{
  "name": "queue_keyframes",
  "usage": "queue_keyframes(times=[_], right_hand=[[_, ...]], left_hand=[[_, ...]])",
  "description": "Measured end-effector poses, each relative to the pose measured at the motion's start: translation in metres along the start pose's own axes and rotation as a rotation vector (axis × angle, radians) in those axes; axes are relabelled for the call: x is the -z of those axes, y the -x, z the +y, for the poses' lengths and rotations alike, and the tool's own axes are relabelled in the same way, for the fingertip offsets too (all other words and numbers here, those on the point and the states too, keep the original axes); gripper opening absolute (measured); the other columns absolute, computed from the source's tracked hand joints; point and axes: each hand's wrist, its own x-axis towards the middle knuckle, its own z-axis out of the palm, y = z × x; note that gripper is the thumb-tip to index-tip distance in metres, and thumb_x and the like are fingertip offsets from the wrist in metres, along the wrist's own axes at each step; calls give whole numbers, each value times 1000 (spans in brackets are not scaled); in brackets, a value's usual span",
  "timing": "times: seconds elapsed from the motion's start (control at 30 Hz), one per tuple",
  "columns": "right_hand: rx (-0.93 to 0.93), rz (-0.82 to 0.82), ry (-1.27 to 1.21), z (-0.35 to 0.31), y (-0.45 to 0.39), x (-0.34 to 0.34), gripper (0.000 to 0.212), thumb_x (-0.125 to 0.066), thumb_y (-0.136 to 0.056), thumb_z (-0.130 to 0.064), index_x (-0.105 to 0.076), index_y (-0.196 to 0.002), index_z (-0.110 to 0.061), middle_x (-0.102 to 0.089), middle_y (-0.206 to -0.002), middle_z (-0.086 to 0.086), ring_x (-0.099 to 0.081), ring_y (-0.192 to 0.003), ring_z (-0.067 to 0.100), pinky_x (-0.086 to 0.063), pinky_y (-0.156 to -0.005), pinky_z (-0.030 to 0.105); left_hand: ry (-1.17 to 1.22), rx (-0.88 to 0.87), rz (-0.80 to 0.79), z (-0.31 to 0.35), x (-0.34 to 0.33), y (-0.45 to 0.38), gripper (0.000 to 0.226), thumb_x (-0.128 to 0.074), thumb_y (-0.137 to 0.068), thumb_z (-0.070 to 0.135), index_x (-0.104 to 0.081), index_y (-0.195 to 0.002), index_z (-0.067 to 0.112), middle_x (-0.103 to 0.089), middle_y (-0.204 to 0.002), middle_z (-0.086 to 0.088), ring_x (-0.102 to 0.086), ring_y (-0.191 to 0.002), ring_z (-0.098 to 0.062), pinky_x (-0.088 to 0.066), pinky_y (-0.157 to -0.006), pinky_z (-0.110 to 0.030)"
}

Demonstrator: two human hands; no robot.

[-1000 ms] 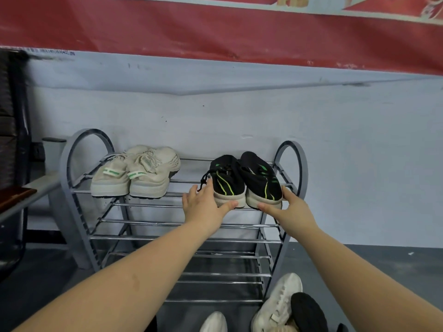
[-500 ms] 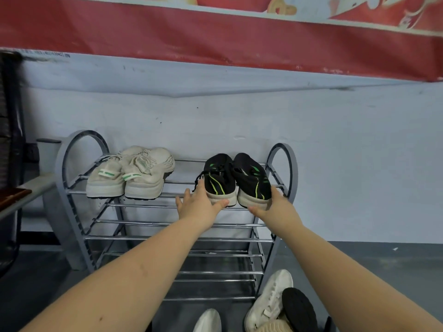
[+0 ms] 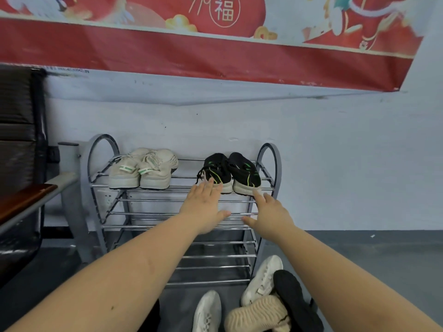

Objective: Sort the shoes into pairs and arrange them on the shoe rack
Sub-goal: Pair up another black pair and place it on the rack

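A grey metal shoe rack [image 3: 269,159] stands against the wall. On its top shelf sit a beige pair of sneakers [image 3: 143,170] at the left and a black pair with green stripes [image 3: 231,172] at the right. My left hand [image 3: 203,207] is flat, its fingertips at the heel of the left black shoe. My right hand [image 3: 271,214] is spread, one fingertip at the heel of the right black shoe. Neither hand holds anything. On the floor lie two white sneakers [image 3: 262,279], a black shoe [image 3: 294,298] and a tan shoe [image 3: 256,315].
A dark chair with a wooden armrest [image 3: 21,200] stands left of the rack. A red banner [image 3: 215,51] hangs on the white wall above. The grey floor [image 3: 371,255] stretches to the right. The lower rack shelves hold no shoes.
Both hands have let go of the black shoes' heels and drawn back slightly with fingers straightened. The view has tilted up, showing more banner.
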Motion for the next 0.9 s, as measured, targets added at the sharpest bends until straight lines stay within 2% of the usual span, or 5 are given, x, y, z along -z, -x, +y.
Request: queue_keyframes(times=[0.13, 0.37, 0.57, 0.73, 0.9], right_hand=[[60, -45, 112, 0, 37, -13, 81, -48, -91, -54, -6, -152, -22, -12, -159, 10, -18, -145, 29, -23, -116, 42], [26, -136, 102, 25, 110, -48, 79, -48, -91, -52, -6, -153, -24, -10, -160, 8, -13, -146, 28, -17, -118, 43], [-31, -253, 175, 55, 165, -82, 79, -47, -90, -55, -9, -152, -22, -15, -158, 8, -20, -143, 28, -22, -116, 41], [-45, -269, 155, 65, 176, -85, 79, -48, -90, -55, -11, -152, -23, -15, -158, 7, -22, -143, 28, -23, -115, 40], [-57, -260, 170, 77, 169, -77, 77, -47, -91, -53, -12, -152, -20, -12, -159, 9, -22, -143, 29, -23, -116, 40]], left_hand=[[-119, -92, -108, 3, -6, 32, 79, -34, -94, 56, 4, -152, 17, 11, -159, -10, 6, -148, -26, 3, -120, -39], [-140, -136, -213, 24, -37, 81, 79, -32, -95, 56, 5, -152, 16, 9, -160, -9, 4, -148, -25, 3, -120, -37], [-92, -184, -284, 61, -73, 113, 78, -32, -94, 57, 2, -152, 16, 2, -160, -9, 0, -148, -25, 3, -120, -38], [-70, -256, -300, 86, -85, 123, 78, -32, -93, 58, -4, -152, 15, -4, -160, -9, -4, -147, -25, 1, -121, -39], [-86, -268, -333, 93, -96, 117, 76, -30, -94, 58, -4, -152, 15, -3, -160, -9, -4, -148, -24, 2, -120, -39]])
